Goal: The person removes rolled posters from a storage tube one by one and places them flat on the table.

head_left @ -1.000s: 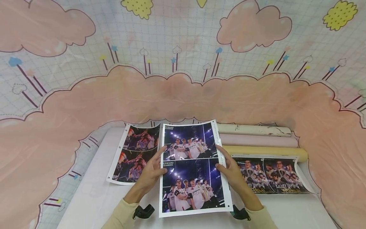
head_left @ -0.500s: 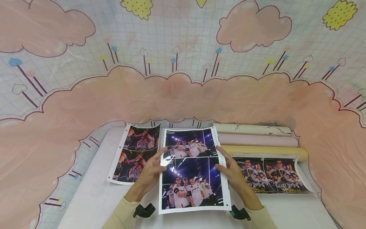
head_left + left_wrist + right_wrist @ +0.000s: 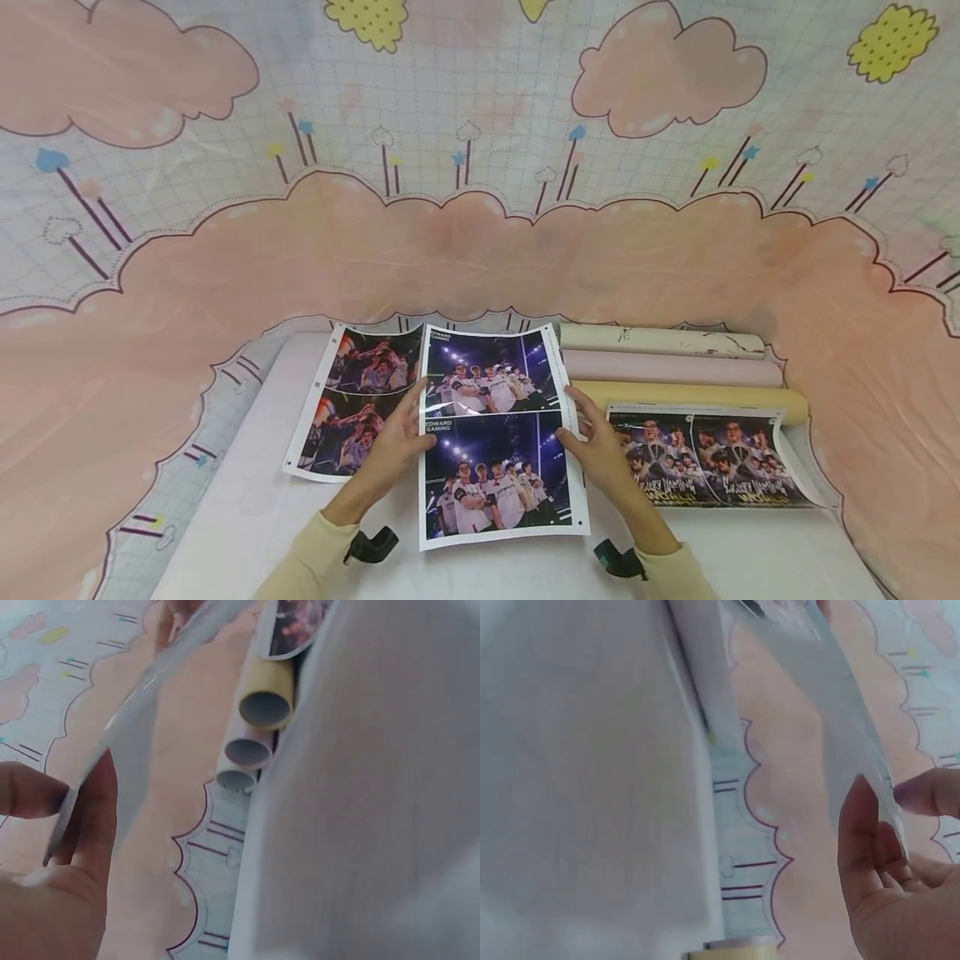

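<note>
A glossy photo sheet [image 3: 498,479] with two near-identical pictures of a group in white shirts is held up at the table's middle. My left hand [image 3: 397,437] pinches its left edge, thumb on the printed face and fingers behind. On the opposite edge, my right hand [image 3: 597,437] has the same kind of pinch. The left wrist view shows the sheet's thin edge [image 3: 124,720] between thumb and fingers of the left hand [image 3: 67,877]. From the right wrist, the sheet's pale back [image 3: 847,705] appears, bowed slightly, with the right hand [image 3: 889,870] gripping its border.
Another photo sheet [image 3: 352,429] lies on the white table [image 3: 225,517] at left, partly behind the left hand. At right, a third sheet [image 3: 701,458] with a curled edge lies before yellow [image 3: 720,400], pink [image 3: 675,368] and patterned white [image 3: 660,337] rolls. A cloud-print cloth [image 3: 480,258] hangs behind.
Both hands have shifted the held sheet slightly left. Its lower edge has risen a little, and its top edge dipped and then came partly back up. The sheets on the table stay put.
</note>
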Motion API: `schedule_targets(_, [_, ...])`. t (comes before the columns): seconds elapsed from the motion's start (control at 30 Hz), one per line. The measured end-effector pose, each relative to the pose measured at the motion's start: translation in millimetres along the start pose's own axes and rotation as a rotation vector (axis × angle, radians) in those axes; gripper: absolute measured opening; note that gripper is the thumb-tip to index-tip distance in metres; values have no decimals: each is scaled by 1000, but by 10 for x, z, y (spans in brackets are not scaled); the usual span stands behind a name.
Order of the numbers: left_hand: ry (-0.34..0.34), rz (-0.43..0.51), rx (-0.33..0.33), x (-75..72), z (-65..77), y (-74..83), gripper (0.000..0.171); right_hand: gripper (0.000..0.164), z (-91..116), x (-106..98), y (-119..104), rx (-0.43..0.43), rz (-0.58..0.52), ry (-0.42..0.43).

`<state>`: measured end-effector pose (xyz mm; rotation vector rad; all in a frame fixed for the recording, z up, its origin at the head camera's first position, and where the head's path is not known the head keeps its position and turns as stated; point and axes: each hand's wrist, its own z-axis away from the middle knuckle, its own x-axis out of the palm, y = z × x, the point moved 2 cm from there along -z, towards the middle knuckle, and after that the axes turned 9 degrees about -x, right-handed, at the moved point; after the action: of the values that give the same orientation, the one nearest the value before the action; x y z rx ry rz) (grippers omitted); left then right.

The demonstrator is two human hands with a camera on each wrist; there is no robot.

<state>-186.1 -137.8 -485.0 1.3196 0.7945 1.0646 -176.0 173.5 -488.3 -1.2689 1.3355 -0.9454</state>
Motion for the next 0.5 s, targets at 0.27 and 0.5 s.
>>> schedule_targets(0.27, [55, -125, -13, -71, -56, 72, 96, 77, -61, 112, 16, -42, 6, 33])
schedule_targets(0.5, [151, -391, 2, -214, -142, 128, 87, 75, -159, 154, 61, -12, 60, 61])
